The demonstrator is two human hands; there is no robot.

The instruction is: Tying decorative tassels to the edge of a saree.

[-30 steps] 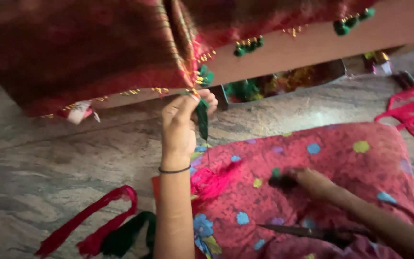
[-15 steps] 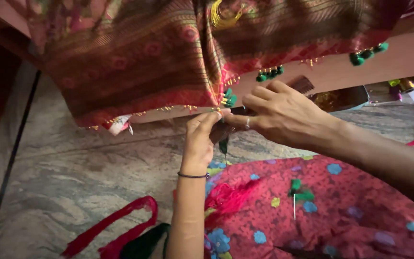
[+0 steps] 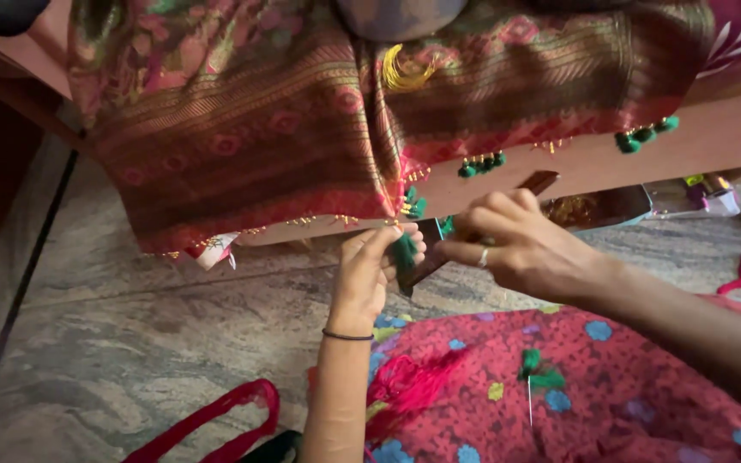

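A large red and brown woven cloth with a gold-threaded border is hanging over the edge of a wooden bench, its hem dotted with small green tassels. Below it, a red floral cushion is lying toward the lower right of the stone floor, with a needle sticking in it beside a scrap of green thread.

The left hand is pinching a loose green tassel right at the cloth's hem, fingers pressed together around it. The right hand is gripping a dark comb, fingers curled shut on it, and is working its teeth at that tassel.

If the pinch is slackening, the comb is likely dragging strands out of the tassel or tugging its knot off the hem. Comb teeth straying upward risk snagging the gold border threads. The upright needle could be pricking a forearm resting on the cushion.
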